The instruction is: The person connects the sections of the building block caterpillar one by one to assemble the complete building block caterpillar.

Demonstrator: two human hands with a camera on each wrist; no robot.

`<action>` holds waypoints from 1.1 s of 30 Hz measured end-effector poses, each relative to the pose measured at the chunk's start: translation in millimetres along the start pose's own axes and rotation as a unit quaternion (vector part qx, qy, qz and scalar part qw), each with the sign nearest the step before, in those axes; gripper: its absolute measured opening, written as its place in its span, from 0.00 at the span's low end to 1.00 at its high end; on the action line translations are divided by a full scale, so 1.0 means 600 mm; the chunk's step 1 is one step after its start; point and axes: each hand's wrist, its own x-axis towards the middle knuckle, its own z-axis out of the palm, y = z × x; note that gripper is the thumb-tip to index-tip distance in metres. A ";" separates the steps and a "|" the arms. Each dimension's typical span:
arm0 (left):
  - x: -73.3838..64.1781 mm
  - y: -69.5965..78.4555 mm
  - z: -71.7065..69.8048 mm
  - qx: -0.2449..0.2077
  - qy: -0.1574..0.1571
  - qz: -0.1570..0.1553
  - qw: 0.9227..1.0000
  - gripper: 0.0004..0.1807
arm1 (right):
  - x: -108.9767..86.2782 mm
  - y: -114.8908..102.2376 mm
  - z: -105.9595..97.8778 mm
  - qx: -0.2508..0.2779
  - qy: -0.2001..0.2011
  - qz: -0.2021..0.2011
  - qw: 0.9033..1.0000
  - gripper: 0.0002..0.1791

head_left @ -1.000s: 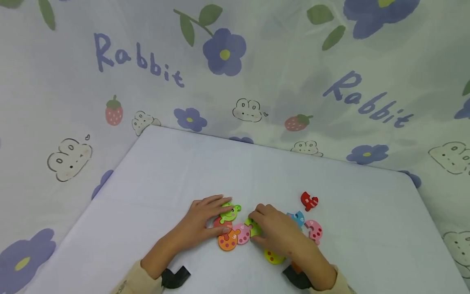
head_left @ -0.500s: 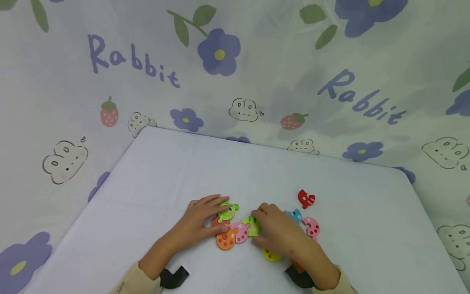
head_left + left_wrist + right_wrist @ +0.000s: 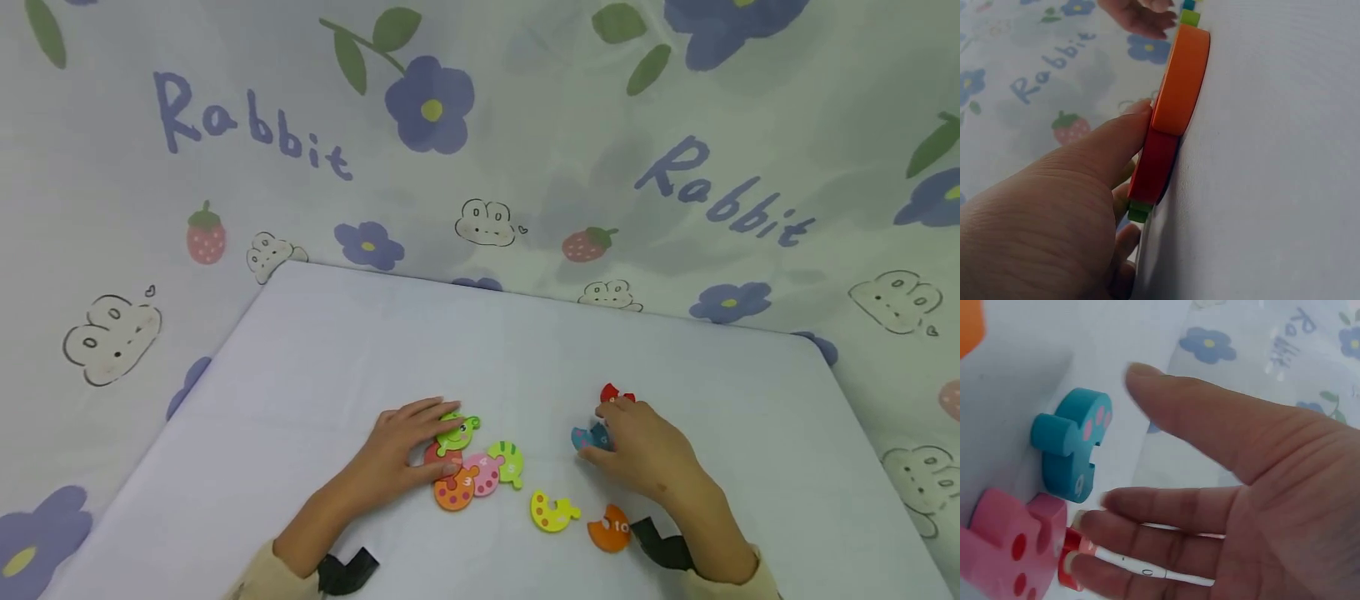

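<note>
My left hand point(image 3: 401, 450) lies over the left end of a linked caterpillar puzzle, fingers on the green head piece point(image 3: 459, 435) and thumb on the red piece point(image 3: 1157, 162). Joined on from there are an orange piece point(image 3: 453, 495), a pink piece point(image 3: 481, 477) and a green striped piece point(image 3: 508, 457). On the right, my right hand point(image 3: 648, 450) hovers at a blue spotted piece point(image 3: 581, 438), thumb and fingers spread apart around it. The right wrist view shows this blue piece point(image 3: 1060, 469) apart from the fingertips. Behind the fingers sits a red piece point(image 3: 609, 392), partly covered.
A yellow piece point(image 3: 547, 518) and an orange piece numbered 10 point(image 3: 609, 533) lie loose between the hands. A loose pink piece point(image 3: 1004, 537) lies beside the blue one, hidden under my right hand in the head view. The white table point(image 3: 420, 350) meets a printed curtain point(image 3: 300, 208).
My right hand has let go of the green striped piece, now joined to the pink one, and has moved right to the blue piece. The left hand stays on the caterpillar's head end.
</note>
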 end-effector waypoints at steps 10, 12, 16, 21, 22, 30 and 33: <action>0.000 0.005 -0.001 -0.001 0.007 -0.009 1.000 0.36 | 0.016 -0.002 0.023 -0.019 0.007 0.016 1.000 0.36; -0.001 0.005 -0.002 0.000 0.012 -0.006 1.000 0.36 | 0.016 -0.007 0.024 -0.027 0.010 0.011 1.000 0.35; -0.002 0.005 -0.001 -0.002 0.015 -0.002 1.000 0.36 | 0.014 -0.014 0.027 -0.035 0.005 0.004 0.999 0.34; -0.001 0.004 0.002 -0.004 0.011 -0.005 1.000 0.36 | 0.009 -0.019 0.031 -0.025 0.008 -0.008 1.000 0.34; -0.001 0.003 0.002 -0.002 0.011 -0.005 1.000 0.36 | 0.008 -0.020 0.031 -0.021 0.009 -0.010 1.000 0.34; 0.000 0.003 0.000 0.003 0.011 -0.005 1.000 0.36 | 0.000 -0.042 0.022 0.006 -0.007 -0.014 1.000 0.34; 0.000 0.004 0.000 0.001 0.011 -0.005 1.000 0.36 | -0.005 -0.051 0.021 0.015 -0.011 -0.023 1.000 0.33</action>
